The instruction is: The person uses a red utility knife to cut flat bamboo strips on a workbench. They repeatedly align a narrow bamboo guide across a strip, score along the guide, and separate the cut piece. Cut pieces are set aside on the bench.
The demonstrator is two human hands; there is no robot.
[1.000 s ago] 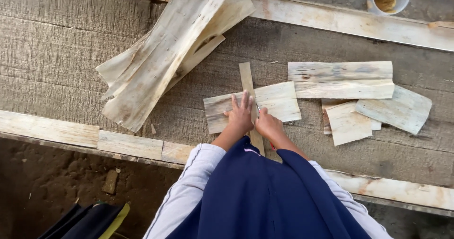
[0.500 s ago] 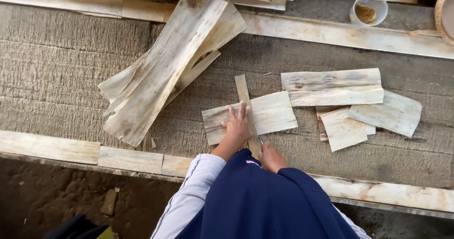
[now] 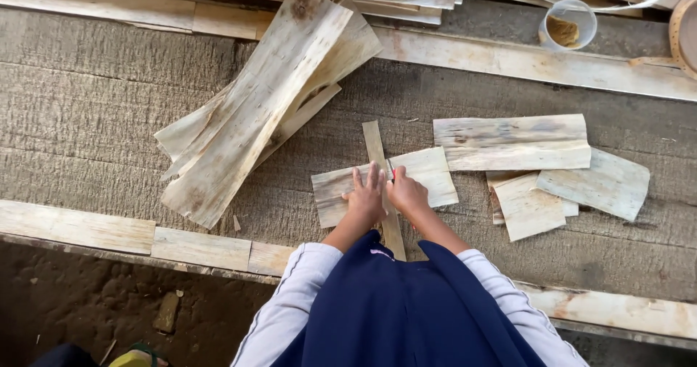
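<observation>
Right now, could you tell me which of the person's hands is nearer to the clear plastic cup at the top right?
The right hand. It lies closer to the plastic cup; the left hand rests beside it, farther away.

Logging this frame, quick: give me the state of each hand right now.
Left hand: open, fingers spread, pressing flat on the narrow wooden strip and the pale sheet.
Right hand: closed around a small red-tipped tool, against the strip's edge.

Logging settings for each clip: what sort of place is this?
Probably a rough veneer or wood workshop: a worn plank bench, a pile of thin wood sheets, cut pieces and a dirt floor.
</observation>
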